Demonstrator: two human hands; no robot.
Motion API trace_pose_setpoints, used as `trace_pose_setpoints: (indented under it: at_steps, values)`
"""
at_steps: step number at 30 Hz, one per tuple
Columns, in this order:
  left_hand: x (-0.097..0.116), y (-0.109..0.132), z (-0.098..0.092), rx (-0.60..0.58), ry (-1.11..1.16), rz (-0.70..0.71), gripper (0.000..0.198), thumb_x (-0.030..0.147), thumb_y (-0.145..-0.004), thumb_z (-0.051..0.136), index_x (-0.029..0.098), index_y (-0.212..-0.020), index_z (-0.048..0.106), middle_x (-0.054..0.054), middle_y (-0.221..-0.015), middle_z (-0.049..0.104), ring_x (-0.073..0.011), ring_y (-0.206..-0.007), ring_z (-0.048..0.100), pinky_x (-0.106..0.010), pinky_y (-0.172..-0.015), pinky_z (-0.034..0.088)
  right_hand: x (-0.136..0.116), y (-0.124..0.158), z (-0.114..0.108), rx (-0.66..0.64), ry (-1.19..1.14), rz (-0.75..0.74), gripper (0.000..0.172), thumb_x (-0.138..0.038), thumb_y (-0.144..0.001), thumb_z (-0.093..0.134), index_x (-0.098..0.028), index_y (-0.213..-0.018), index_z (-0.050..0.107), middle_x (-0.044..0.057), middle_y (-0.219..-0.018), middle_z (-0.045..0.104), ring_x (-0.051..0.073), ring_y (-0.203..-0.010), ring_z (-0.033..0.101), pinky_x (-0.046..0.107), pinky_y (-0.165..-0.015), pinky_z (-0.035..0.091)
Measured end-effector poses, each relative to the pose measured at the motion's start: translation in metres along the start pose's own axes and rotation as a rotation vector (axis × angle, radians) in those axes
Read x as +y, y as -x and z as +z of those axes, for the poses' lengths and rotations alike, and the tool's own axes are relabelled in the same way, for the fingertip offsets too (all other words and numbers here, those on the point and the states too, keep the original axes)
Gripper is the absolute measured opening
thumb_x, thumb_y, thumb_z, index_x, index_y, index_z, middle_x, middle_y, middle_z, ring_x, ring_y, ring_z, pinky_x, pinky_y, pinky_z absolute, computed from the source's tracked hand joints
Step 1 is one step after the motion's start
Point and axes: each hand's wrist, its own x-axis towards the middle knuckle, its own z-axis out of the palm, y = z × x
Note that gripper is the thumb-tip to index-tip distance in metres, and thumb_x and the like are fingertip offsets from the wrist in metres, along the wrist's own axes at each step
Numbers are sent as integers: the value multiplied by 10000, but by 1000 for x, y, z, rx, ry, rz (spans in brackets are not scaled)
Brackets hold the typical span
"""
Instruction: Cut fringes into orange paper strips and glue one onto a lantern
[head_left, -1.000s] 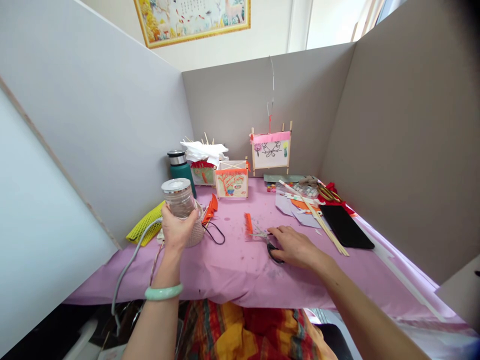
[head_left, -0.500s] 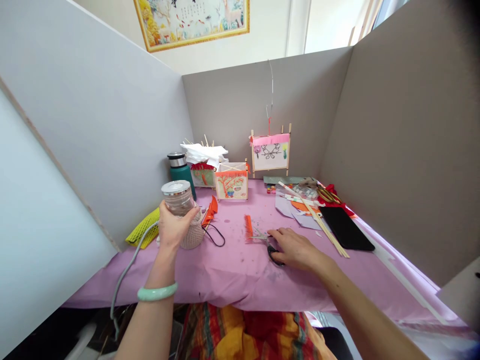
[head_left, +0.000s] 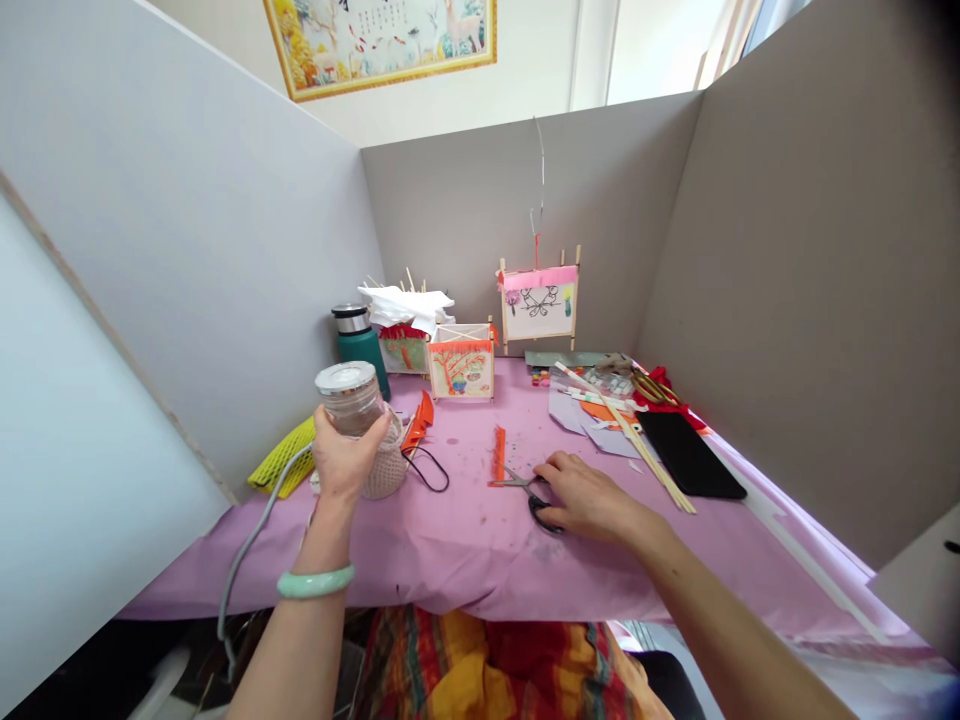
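Observation:
My left hand is wrapped round a clear glass jar with a metal lid and a knitted sleeve at its base, standing at the left of the pink table cover. My right hand lies on the black handles of a pair of scissors in the middle of the table, fingers curled over them. The blades point left towards a strip of orange fringed paper.
A green flask, small paper lanterns and a framed butterfly panel stand at the back. Paper scraps, wooden sticks and a black phone lie at the right. Yellow mesh and a grey cable lie left. Grey partitions enclose three sides.
The jar in my left hand has come down slightly to the table. My right hand has closed over the scissor handles and the scissors have turned a little, blades now showing to the left.

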Motion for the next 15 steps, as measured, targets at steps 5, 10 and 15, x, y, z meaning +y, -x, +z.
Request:
trace_pose_setpoints:
  at_steps: [5,10,15]
  values:
    - [-6,4,1,-36,47,32,640,432,-571,771,175,-1098,514,-101,-1047,643,-262,-928,629,-396,-798,496,1,1,0,-6,-1,-1,444,-347,-742,617,-196,-1157,583,123,-1112,557,278,-1029,504,341,-826,388]
    - [-14,15,4,-34,4,5,639,367,-556,778,191,-1102,499,-86,-1011,647,-259,-891,638,-392,-769,505,4,3,-4,12,2,13,510,-395,-726,632,-194,-1191,573,122,-1138,557,293,-1061,494,352,-845,399]
    - [-26,22,8,24,-26,-9,727,349,-548,777,193,-1175,445,-106,-1082,605,-272,-964,614,-426,-827,486,5,5,-11,39,10,19,552,-441,-757,593,-194,-1247,542,121,-1179,549,302,-1096,487,368,-863,406]
